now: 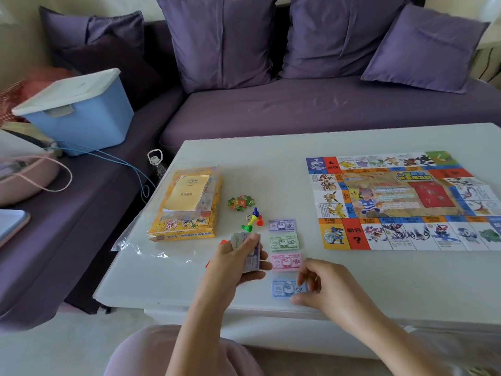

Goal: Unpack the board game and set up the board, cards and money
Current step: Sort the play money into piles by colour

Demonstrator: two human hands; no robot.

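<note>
The board (401, 202) lies unfolded on the right of the surface (244, 164), leaving room beside it for the bank. My left hand (238, 264) grips the unsorted money wad (253, 253) as supply. My right hand (322, 286) pinches the blue 500 note (286, 287), placing it just below the pink pile (286, 261) to sort by value.

A single head view looks forward and down, close over the white table (271, 164)

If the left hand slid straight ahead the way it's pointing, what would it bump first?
Probably the pawns, lying just beyond the left hand and the notes it holds, though depth is hard to judge.
</note>
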